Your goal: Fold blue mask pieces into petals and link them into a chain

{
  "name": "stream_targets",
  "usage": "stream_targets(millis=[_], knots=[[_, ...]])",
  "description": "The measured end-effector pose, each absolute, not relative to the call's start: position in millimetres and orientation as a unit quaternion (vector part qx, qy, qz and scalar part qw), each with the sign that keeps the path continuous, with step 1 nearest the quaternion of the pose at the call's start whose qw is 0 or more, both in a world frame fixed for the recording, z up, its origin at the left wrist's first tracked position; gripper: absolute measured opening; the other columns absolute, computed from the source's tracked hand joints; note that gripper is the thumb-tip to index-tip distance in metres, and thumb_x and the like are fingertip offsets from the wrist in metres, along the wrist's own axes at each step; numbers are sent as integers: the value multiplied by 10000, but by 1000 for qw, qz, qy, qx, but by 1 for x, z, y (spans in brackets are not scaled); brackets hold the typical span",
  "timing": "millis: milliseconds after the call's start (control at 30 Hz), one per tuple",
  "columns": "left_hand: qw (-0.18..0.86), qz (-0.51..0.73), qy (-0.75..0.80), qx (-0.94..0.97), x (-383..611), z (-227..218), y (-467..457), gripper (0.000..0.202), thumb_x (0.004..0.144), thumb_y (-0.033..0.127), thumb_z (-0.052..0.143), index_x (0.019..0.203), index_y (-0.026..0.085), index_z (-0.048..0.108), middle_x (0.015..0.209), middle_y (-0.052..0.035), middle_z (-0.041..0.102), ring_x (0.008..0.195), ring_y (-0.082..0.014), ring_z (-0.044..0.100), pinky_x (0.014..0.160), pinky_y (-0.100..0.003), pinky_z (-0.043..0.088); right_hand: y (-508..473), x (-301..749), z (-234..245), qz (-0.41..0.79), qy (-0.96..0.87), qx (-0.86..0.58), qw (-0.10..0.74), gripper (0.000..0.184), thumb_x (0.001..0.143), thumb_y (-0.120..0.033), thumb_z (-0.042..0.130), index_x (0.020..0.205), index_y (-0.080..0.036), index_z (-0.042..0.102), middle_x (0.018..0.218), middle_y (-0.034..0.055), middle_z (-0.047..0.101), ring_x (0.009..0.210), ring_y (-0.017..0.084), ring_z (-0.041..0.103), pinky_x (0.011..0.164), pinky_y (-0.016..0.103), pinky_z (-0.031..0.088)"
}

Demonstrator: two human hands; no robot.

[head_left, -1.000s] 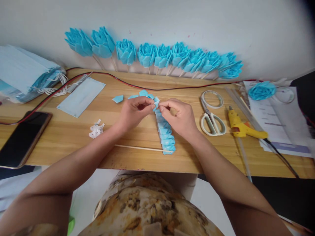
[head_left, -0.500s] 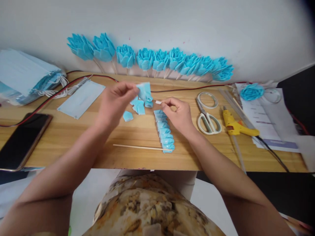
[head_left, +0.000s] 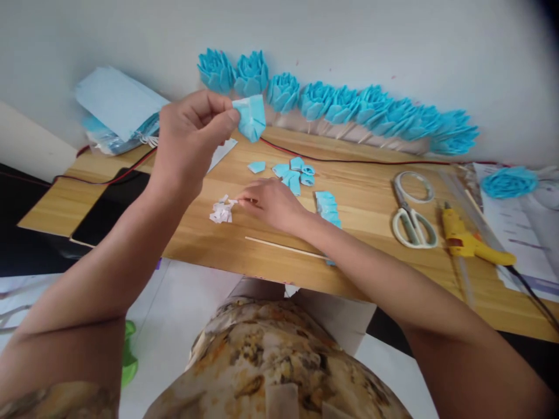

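Note:
Raised above the table, my left hand [head_left: 187, 137] pinches a blue fabric petal [head_left: 252, 119] by its left edge. My right hand [head_left: 273, 203] is low over the wood, fingers pinched on a small white strip [head_left: 234, 201] at the side of a pile of white paper scraps [head_left: 220, 212]. Several loose blue petals [head_left: 292, 180] lie just beyond the right hand. To its right a row of overlapping blue petals [head_left: 327, 206] is partly hidden by my right forearm. A thin wooden stick [head_left: 283, 247] lies in front, its right end near that row.
Blue flowers on sticks [head_left: 343, 105] lean along the wall. At the right are scissors [head_left: 413, 224], a tape roll [head_left: 430, 186], a yellow glue gun [head_left: 467, 235] and a single blue flower [head_left: 510, 182]. A phone [head_left: 109, 206] and stacked masks [head_left: 117, 105] are at the left.
My right hand has moved left with the white strip, over to the scrap pile. My left hand has lifted the petal higher. The view has turned left.

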State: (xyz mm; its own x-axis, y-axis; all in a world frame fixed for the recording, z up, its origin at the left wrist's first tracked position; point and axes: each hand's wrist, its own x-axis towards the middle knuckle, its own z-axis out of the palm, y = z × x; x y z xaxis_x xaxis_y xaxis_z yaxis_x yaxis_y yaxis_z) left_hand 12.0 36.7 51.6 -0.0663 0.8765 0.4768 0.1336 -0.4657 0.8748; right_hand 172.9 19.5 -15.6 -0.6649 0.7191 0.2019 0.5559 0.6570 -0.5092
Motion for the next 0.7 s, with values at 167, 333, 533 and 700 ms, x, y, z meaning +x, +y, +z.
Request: stream_targets(millis=[167,333,533,700], knots=[[335,567,451,603,3,40,37,183,807,283,786,704,202,658,581,55,543,604,-82,410,589,-270,334,24,154,-22,221,-874,-391,186,177,858,-179,580,749,-190,719,783,21,728,717,142,581,651,289,323],[380,565,434,589,3,33,38,138,794,251,755,684,216,680,613,33,546,598,-102,444,607,-298,337,20,151,-18,206,-881,-382,189,195,907,-272,604,792,-176,728,806,46,739,743,157,604,696,298,348],[511,534,388,550,8,23,36,107,766,236,737,680,195,689,622,23,540,605,-97,454,610,-255,368,16,199,0,274,-812,-442,264,202,898,-184,549,926,-177,748,914,54,757,800,163,632,749,299,424],[567,498,383,532,26,17,35,163,757,271,758,641,183,684,580,16,527,592,-100,462,591,-246,369,18,244,12,472,-615,-486,403,234,885,-369,621,959,-187,749,897,44,736,753,136,616,683,268,470]])
